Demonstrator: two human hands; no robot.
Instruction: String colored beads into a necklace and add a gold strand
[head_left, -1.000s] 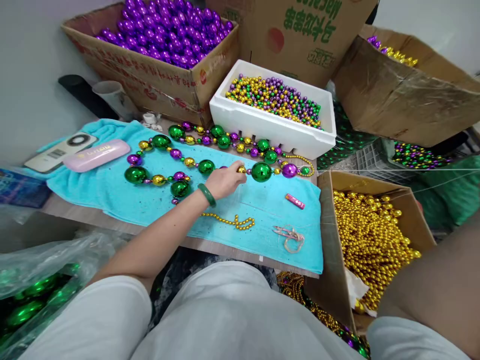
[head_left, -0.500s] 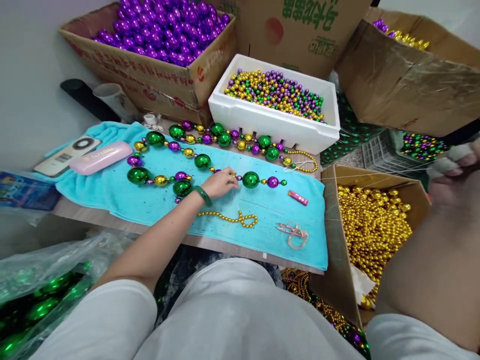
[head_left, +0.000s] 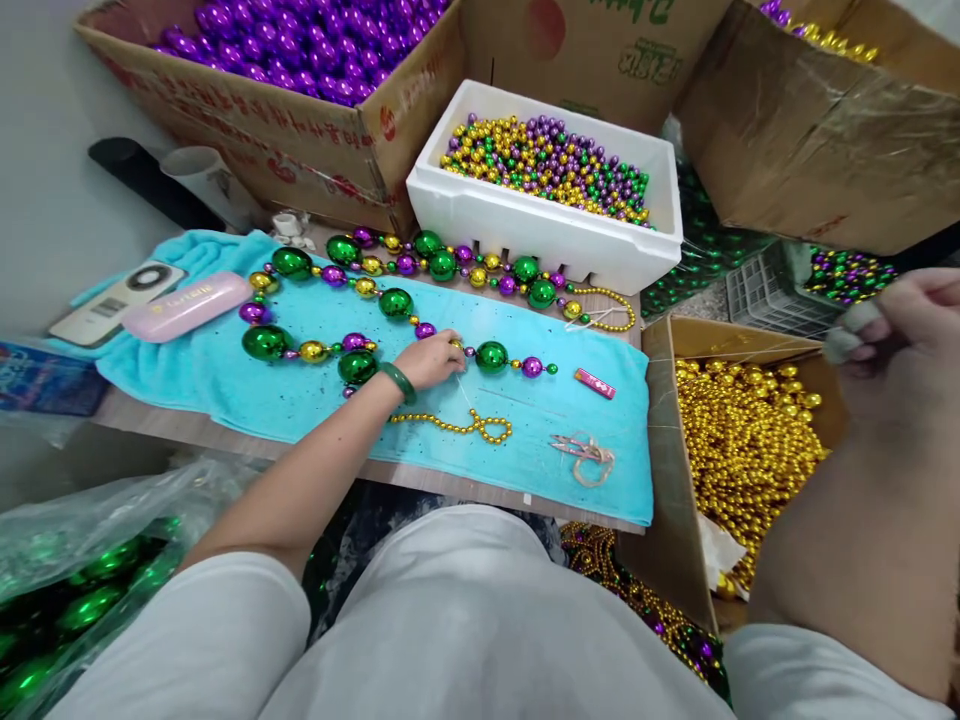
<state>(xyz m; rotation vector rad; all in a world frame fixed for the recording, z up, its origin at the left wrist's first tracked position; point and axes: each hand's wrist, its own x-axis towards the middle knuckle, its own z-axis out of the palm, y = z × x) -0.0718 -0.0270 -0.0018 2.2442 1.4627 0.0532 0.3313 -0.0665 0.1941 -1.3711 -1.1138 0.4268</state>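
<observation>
From here the bench (head_left: 161,418) runs across the middle of the frame, mostly covered by a turquoise towel (head_left: 450,465). Along its far side, at upper centre, sits a white foam box (head_left: 536,238) of small mixed beads, and at the right of the frame a carton (head_left: 664,420) of gold bead chains stands just beside the bench's end.

Against the foam box lies a doubled-back bead garland (head_left: 442,265). In front of it is the large-bead strand (head_left: 493,356), in green, purple and gold. It bends round at centre left, and its upper run slants gently down rightwards, ending in a little green bead at centre right, well short of the towel's edge. That end points broadly towards the gold chains.

The left hand (head_left: 433,360) is the one on the strand, its fingers closed over a small gold bead partway along that run, so the free end sticks out past the fingertips, on the right hand's side. The right hand (head_left: 904,320) is well apart, raised at the right edge above the carton. Its fingers are curled, but I can't tell whether they pinch anything; a faint line crosses the carton, and where it ends I can't make out.

Below the left hand, nearer the wearer, lies a gold chain (head_left: 450,427), a fine thread rising from it towards the fingers. Scissors (head_left: 592,453) rest at lower right of the towel.
</observation>
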